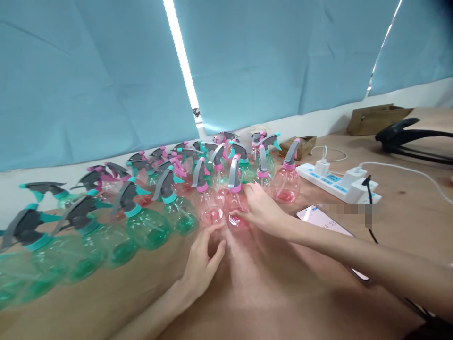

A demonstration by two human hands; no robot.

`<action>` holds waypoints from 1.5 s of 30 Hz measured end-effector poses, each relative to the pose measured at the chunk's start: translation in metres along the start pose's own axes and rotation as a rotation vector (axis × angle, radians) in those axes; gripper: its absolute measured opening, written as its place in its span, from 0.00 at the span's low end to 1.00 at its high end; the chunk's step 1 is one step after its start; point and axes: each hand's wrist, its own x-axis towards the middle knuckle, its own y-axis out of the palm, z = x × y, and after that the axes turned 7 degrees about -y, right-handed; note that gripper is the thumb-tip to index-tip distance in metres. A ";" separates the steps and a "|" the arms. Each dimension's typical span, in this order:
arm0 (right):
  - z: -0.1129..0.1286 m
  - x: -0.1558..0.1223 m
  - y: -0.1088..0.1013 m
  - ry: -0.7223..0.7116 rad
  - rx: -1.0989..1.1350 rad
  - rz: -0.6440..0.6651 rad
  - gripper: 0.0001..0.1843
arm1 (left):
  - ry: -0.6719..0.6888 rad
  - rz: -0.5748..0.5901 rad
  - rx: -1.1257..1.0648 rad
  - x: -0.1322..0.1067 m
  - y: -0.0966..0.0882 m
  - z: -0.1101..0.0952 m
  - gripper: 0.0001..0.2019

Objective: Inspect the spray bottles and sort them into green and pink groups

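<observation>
My right hand [260, 208] is closed around the side of a pink spray bottle [236, 208] with a grey and pink trigger head, which stands upright on the table. Just in front of a neighbouring pink spray bottle [210, 205], my left hand [205, 255] has its fingers apart and holds nothing. Left of it, green spray bottles [147, 227] with grey and teal heads form a row. Another pink spray bottle [286, 184] stands to the right of my right hand. Behind these, several more pink and green bottles crowd together, partly hidden.
A white power strip [331, 182] with plugged-in chargers lies on the right, with a phone [323, 219] near my right forearm. Cardboard boxes [375, 118] and a black object [399, 134] are farther right. Blue sheeting [247, 61] covers the wall behind the wooden table [269, 293].
</observation>
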 end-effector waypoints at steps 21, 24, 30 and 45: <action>0.002 0.014 0.004 0.090 0.017 -0.060 0.28 | 0.177 0.138 0.057 -0.001 0.006 0.006 0.11; 0.006 -0.001 -0.012 0.051 0.022 -0.113 0.27 | 0.156 0.135 0.045 0.000 0.006 0.007 0.11; -0.010 -0.030 -0.056 0.217 -0.047 -0.070 0.10 | 0.126 0.145 0.041 0.001 0.004 0.002 0.10; -0.049 -0.013 -0.028 0.301 -0.041 -0.149 0.31 | 0.112 0.068 0.087 0.002 0.002 0.003 0.08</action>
